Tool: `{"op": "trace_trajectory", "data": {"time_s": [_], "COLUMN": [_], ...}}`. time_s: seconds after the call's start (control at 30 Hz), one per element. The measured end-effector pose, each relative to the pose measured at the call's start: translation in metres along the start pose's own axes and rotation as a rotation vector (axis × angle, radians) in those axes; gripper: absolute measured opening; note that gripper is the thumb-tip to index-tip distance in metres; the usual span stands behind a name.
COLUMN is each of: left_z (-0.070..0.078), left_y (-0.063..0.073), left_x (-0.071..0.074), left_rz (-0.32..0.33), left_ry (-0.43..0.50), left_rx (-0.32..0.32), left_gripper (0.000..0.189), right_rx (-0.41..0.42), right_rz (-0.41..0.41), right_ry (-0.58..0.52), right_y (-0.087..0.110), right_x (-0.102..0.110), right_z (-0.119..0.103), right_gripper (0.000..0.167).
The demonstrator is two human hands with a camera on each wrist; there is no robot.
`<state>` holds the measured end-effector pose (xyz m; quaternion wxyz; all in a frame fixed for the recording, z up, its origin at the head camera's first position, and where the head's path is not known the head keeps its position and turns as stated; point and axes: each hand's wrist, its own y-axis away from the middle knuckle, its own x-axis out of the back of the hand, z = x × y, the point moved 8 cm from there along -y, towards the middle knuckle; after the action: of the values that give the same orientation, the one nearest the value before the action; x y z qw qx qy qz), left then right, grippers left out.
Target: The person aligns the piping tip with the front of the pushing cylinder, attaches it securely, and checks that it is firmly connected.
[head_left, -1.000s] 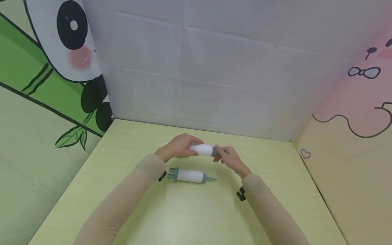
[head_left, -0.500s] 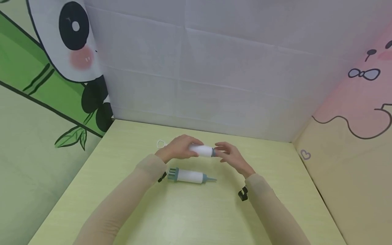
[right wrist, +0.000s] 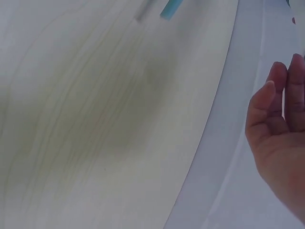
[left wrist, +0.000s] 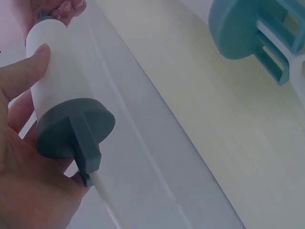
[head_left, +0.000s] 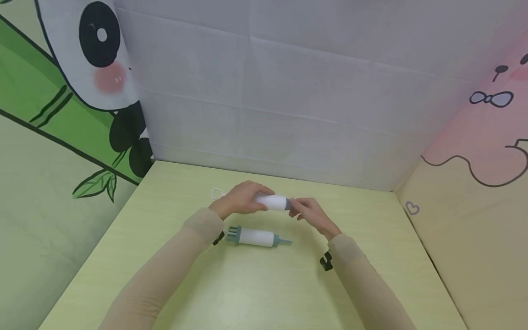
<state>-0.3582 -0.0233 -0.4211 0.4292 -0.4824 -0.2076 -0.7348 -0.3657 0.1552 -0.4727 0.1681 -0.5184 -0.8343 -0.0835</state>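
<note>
My left hand (head_left: 245, 197) grips a white cylinder (head_left: 272, 201) with grey-blue ends, held sideways above the back of the table. Its grey end cap (head_left: 288, 204) is pinched by the fingers of my right hand (head_left: 314, 214), which hide part of it. In the left wrist view a grey disc end (left wrist: 78, 129) with a raised tab faces the camera, and a white cord (left wrist: 107, 200) trails from it. The right wrist view shows my right hand (right wrist: 281, 129) with bent fingers, partly cut off.
A second white cylinder (head_left: 256, 237) lies in front of the hands, with teal prongs (head_left: 233, 234) at its left and a thin teal spout (head_left: 284, 241) at its right. A pale backdrop (head_left: 264, 114) stands behind the table (head_left: 247, 293), with printed walls on both sides.
Half a second ago my right fingers were spread out near the grey end cap; now they are drawn together and pinch it again. My left hand and the cylinder have stayed put.
</note>
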Motion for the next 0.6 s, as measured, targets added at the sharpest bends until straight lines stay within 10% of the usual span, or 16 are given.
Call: {"op": "trace_trajectory", "data": {"time_s": [0.2,0.6], "left_z": [0.000,-0.001], "left_y": [-0.001,-0.001], "left_x": [0.000,-0.001], "left_rz": [0.000,0.012], "left_ry": [-0.005,0.000], "left_rx": [-0.005,-0.010], "left_gripper": [0.044,0.043], "right_rx": [-0.056,0.110], "right_rz": [0.027,-0.015], "right_ry": [0.021,-0.116], "right_y": [-0.003,0.003], "right_x": [0.004,0.005], "right_z": [0.008,-0.010], "right_gripper": [0.059,0.042]}}
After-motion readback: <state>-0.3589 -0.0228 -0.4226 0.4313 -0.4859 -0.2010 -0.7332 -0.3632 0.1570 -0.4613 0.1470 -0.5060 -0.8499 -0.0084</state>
